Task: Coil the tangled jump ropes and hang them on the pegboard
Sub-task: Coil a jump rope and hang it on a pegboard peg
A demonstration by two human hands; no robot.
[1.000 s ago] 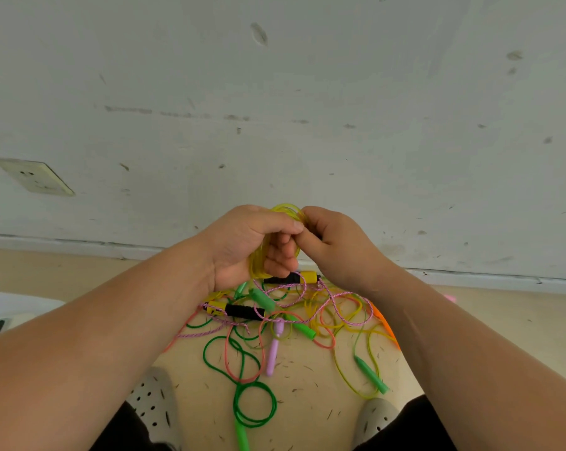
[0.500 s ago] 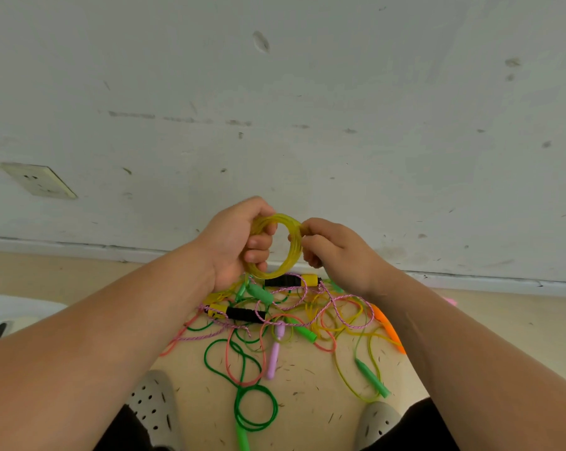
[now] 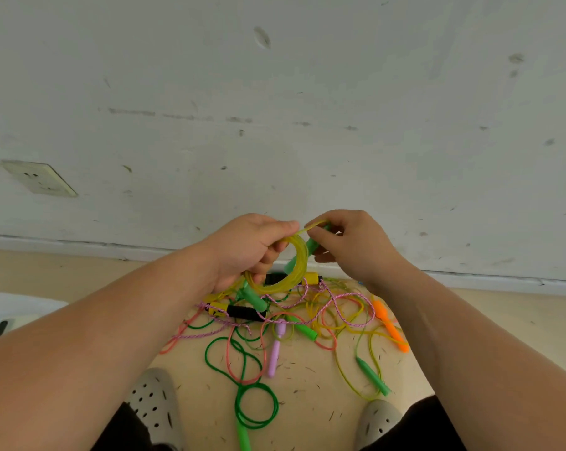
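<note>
While tangled ropes [image 3: 291, 320] sprawl between your perforated shoes [image 3: 155, 405], your left hand [image 3: 246, 249] grips a yellow coil [image 3: 299, 262] above, partly hiding them. Your right hand [image 3: 353, 245] pinches a green handle [image 3: 312, 244] beside it. A wall socket [image 3: 39, 177] sits beyond.
</note>
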